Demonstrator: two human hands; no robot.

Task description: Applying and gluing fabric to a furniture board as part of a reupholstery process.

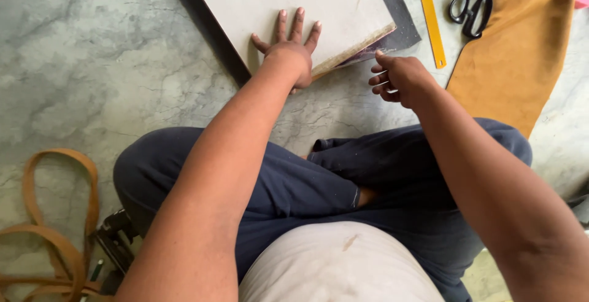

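- Pressing flat, fingers spread, the left hand [289, 49] pins the pale rectangular board [288, 4].
- Right hand [397, 78], fingers loosely curled, touches the dark sheet [399, 29] beneath the board's corner.

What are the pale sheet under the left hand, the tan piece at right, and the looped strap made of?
Pale sheet: likely stiff board, matte, fibrous edge showing. Tan piece: probably leather or suede, dull and limp. Looped strap: looks like leather, smooth brown. Left hand presses the sheet flat.

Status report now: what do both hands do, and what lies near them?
Left hand flat on pale board, fingers spread. Right hand at board's near edge, holding nothing visible. Yellow ruler and scissors right of board.
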